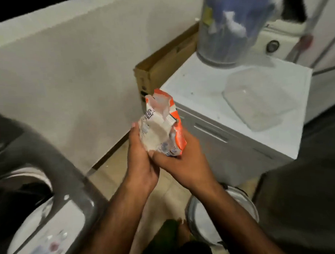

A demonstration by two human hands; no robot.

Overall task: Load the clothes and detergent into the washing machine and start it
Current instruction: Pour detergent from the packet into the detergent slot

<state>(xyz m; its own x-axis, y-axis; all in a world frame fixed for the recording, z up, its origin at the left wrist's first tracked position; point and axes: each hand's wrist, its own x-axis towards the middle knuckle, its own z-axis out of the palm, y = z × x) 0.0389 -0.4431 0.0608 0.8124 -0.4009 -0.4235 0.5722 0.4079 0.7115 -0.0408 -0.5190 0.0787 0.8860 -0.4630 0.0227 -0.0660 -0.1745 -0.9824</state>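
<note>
Now at the detergent step: left hand (142,156) and right hand (184,160), touching side by side, clamped round the base of an upright detergent packet (161,125), top seemingly torn open, near the washing machine (71,215). Next, likely: tipping steadily into the machine. Legible: "Surf"; rest blurred.
</note>
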